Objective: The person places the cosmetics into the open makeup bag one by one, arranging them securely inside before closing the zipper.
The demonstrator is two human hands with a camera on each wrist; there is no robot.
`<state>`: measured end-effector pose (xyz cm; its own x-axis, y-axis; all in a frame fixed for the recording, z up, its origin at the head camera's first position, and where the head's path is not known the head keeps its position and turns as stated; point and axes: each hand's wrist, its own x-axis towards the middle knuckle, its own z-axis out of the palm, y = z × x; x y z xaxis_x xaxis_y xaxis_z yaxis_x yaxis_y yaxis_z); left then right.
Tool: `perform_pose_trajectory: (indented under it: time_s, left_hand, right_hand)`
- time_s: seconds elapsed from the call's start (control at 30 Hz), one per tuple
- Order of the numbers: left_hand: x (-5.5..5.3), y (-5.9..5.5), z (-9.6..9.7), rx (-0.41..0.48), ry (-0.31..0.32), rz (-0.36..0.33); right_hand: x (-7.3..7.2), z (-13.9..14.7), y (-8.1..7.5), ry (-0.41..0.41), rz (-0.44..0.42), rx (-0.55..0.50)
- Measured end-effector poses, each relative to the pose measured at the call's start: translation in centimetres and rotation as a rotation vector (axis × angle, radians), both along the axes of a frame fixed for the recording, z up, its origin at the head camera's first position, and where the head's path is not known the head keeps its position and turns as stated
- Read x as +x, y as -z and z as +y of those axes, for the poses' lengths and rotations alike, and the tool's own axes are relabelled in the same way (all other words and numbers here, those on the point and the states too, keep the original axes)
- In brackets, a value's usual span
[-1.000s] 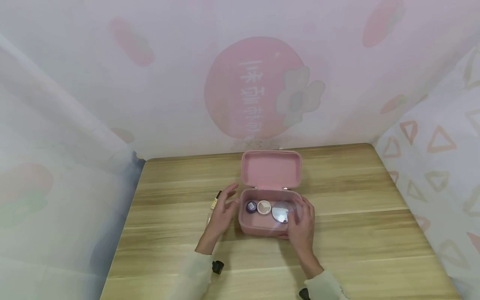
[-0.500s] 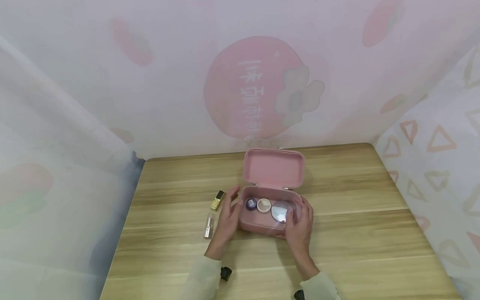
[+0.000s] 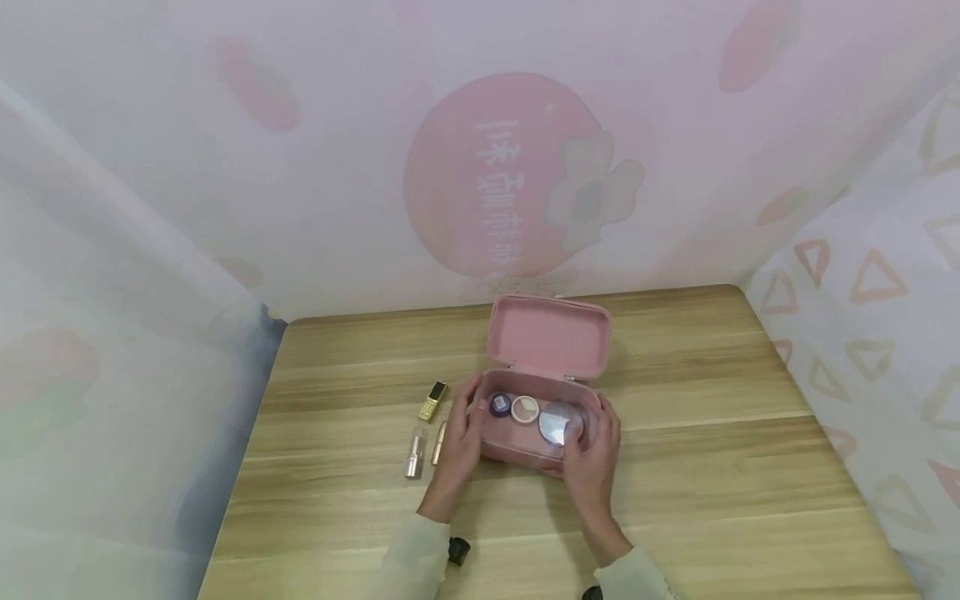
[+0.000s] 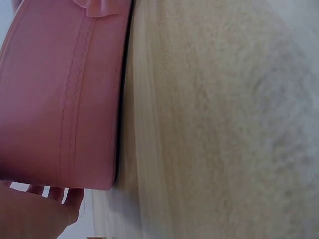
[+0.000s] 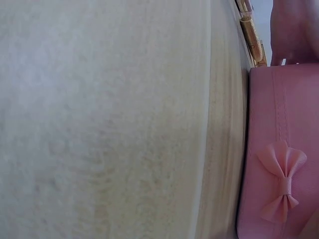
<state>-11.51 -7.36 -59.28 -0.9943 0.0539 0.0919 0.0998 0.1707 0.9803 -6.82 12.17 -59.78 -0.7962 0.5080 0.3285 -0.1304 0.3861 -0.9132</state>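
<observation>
A pink cosmetic case (image 3: 517, 456) sits on the wooden table, its lid (image 3: 551, 336) raised at the back. Inside stand a small dark round jar (image 3: 501, 406), a pale-rimmed round compact (image 3: 525, 409) and a larger shiny round compact (image 3: 555, 425). My left hand (image 3: 459, 442) holds the case's left end, thumb at the rim and fingers along the outside. At the right end my right hand (image 3: 591, 458) grips the wall, thumb over the inside edge beside the shiny compact. A pink bow (image 5: 283, 184) decorates the front in the right wrist view.
Left of the case lie a gold tube with a dark end (image 3: 432, 402), a clear-capped lipstick (image 3: 416, 452) and another gold tube (image 3: 439, 442) partly behind my left hand. A pale printed sheet (image 3: 337, 208) rises behind the table (image 3: 330, 358).
My left hand has moved right onto the case's left end, uncovering the tubes beside it. The case has turned slightly, its lid shifting right, with my right hand still on it.
</observation>
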Motion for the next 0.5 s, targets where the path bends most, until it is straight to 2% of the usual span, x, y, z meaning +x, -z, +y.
perform_pose_trajectory:
  time_s: [0.27,0.5]
  left_hand:
    - [-0.1,0.0,-0.2,-0.048,-0.017,-0.033]
    - [-0.5,-0.3,-0.5,-0.025,0.016,-0.056]
  right_hand:
    - [0.6,-0.4,-0.1,-0.039,-0.039,-0.031]
    - [1.3,0.6,-0.6,-0.057,-0.052,-0.169]
